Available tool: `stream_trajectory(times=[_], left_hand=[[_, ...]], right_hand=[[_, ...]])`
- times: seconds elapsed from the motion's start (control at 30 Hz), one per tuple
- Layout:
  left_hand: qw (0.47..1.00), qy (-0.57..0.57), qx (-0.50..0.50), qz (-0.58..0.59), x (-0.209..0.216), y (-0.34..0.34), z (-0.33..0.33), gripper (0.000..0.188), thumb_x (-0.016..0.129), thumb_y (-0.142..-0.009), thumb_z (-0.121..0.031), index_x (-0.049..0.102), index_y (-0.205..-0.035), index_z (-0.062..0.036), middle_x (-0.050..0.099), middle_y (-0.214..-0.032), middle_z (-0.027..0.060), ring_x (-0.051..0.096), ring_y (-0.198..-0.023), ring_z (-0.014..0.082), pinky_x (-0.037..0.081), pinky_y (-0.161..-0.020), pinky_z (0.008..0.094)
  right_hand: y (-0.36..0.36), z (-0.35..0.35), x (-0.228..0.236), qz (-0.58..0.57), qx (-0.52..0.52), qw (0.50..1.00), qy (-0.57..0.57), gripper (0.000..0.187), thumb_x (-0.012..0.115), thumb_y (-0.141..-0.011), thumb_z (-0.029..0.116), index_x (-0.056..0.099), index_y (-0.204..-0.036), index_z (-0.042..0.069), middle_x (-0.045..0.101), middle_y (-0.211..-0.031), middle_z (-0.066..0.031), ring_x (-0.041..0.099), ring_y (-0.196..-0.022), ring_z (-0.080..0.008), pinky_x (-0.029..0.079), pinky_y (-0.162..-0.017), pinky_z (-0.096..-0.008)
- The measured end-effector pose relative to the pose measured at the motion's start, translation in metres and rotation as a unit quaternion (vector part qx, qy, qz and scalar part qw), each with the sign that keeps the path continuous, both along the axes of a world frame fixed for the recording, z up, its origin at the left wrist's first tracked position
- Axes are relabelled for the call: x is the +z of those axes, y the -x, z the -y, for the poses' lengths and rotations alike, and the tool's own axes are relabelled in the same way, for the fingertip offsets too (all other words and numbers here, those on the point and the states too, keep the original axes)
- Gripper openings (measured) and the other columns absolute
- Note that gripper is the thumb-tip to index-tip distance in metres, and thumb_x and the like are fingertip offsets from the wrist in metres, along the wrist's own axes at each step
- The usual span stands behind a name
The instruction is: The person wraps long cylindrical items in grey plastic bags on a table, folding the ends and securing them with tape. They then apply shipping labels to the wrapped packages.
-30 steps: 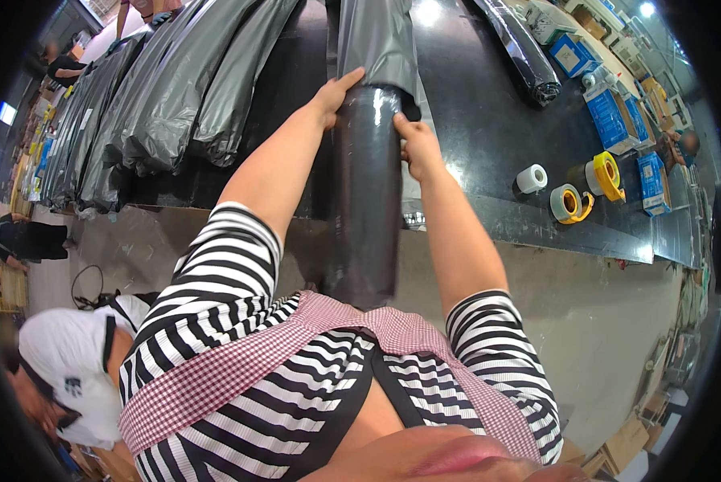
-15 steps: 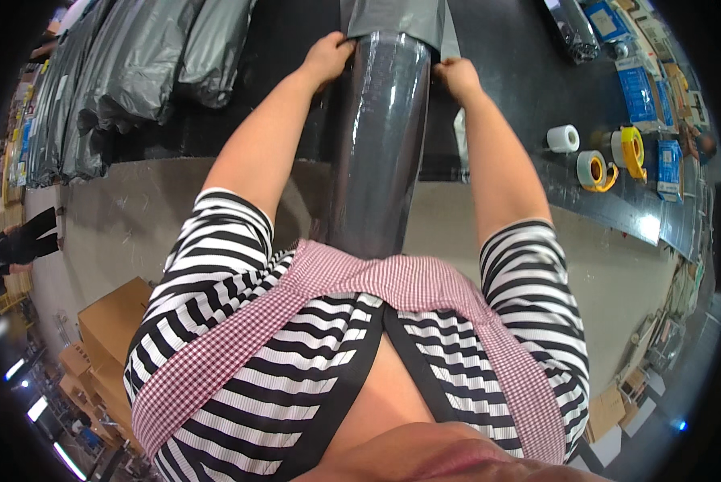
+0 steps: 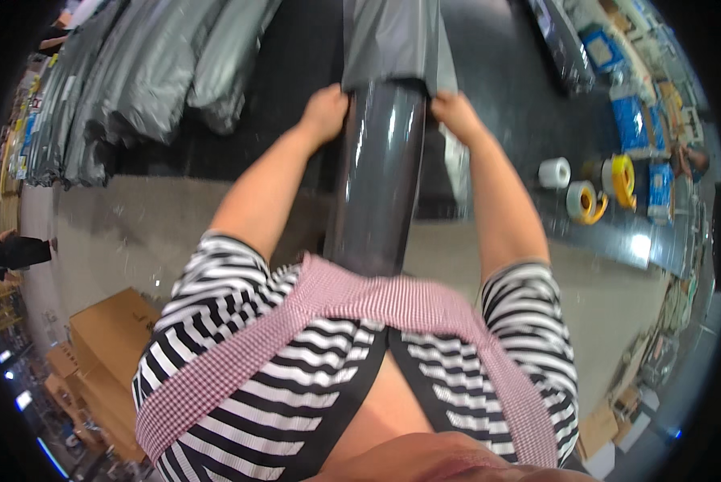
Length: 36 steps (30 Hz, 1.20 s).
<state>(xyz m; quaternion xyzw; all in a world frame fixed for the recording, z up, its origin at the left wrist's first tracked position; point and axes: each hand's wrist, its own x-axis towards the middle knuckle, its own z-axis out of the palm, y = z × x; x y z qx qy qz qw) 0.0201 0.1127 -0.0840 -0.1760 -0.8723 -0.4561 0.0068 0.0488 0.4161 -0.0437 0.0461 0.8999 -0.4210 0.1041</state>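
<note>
A long, thick roll [image 3: 380, 173] in shiny dark film lies lengthwise before me, its near end against my checked apron [image 3: 401, 301]. Over its far part sits a grey plastic bag [image 3: 391, 40], with the open mouth facing me. At the left side of that mouth, my left hand [image 3: 327, 114] is closed on the bag's edge. My right hand [image 3: 455, 114] pinches the edge on the opposite side. The fingertips of both hands are partly hidden. A pale strip [image 3: 454, 161] hangs beside the roll under my right hand.
Several grey bagged rolls [image 3: 163, 88] lie at the left of the black table [image 3: 505, 80]. On the right are a white tape roll [image 3: 554, 173], tape with yellow dispensers [image 3: 587, 202], blue boxes [image 3: 635, 120] and another dark wrapped roll [image 3: 565, 48]. Cardboard boxes [image 3: 111, 337] stand lower left.
Both hands have come nearer to me, drawing the bag's mouth farther along the roll. The whole view has also shifted, so the table things appear lower.
</note>
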Motion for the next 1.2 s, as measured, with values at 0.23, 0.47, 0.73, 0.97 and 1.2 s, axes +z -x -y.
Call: stream_trajectory(times=[0.23, 0.47, 0.73, 0.97, 1.2], left_hand=[[0.989, -0.118, -0.060, 0.071, 0.017, -0.055, 0.025, 0.026, 0.046, -0.097, -0.015, 0.064, -0.107, 0.0003, 0.070, -0.096, 0.0191, 0.067, -0.090, 0.0291, 0.050, -0.079, 0.0387], [0.973, -0.110, -0.080, 0.186, 0.021, -0.116, 0.056, 0.024, 0.043, -0.102, -0.012, 0.064, -0.107, 0.0002, 0.062, -0.086, -0.0013, 0.054, -0.079, 0.0089, 0.047, -0.072, 0.0275], [0.963, -0.129, -0.075, 0.225, 0.019, -0.109, 0.048, 0.024, 0.043, -0.101, -0.015, 0.061, -0.103, 0.0013, 0.065, -0.082, 0.0082, 0.064, -0.078, 0.0147, 0.054, -0.064, 0.0337], [0.991, -0.065, -0.042, 0.109, 0.031, -0.099, 0.039, 0.039, 0.047, -0.090, -0.004, 0.050, -0.128, 0.0007, 0.069, -0.102, 0.0163, 0.067, -0.094, 0.0282, 0.052, -0.086, 0.0413], [0.861, -0.289, -0.189, 0.373, 0.072, -0.063, 0.042, 0.081, 0.046, -0.089, -0.002, 0.006, -0.159, -0.0043, 0.026, -0.161, 0.0170, 0.039, -0.141, 0.0222, 0.037, -0.110, 0.0337]], right_hand=[[-0.048, 0.021, 0.016, 0.077, 0.024, 0.987, 0.141, 0.020, 0.055, -0.087, 0.005, 0.068, -0.100, -0.003, 0.069, -0.084, -0.0064, 0.062, -0.077, -0.0134, 0.051, -0.071, -0.0290], [-0.111, 0.034, 0.008, 0.082, 0.040, 0.966, 0.242, 0.023, 0.053, -0.091, 0.003, 0.066, -0.110, -0.002, 0.068, -0.090, -0.0011, 0.061, -0.084, -0.0101, 0.050, -0.076, -0.0288], [-0.103, 0.036, 0.007, 0.096, -0.009, 0.965, 0.242, 0.024, 0.053, -0.088, -0.002, 0.066, -0.107, 0.001, 0.066, -0.099, 0.0021, 0.060, -0.088, -0.0088, 0.048, -0.082, -0.0261], [-0.098, 0.055, 0.002, -0.070, -0.106, 0.985, 0.119, 0.055, 0.056, -0.084, -0.007, 0.047, -0.137, 0.003, 0.067, -0.101, -0.0107, 0.062, -0.093, -0.0183, 0.049, -0.082, -0.0307], [-0.099, 0.067, 0.008, -0.187, -0.071, 0.976, -0.087, 0.064, 0.060, -0.076, -0.004, 0.047, -0.139, 0.001, 0.067, -0.099, -0.0280, 0.064, -0.095, -0.0468, 0.051, -0.084, -0.0504]])
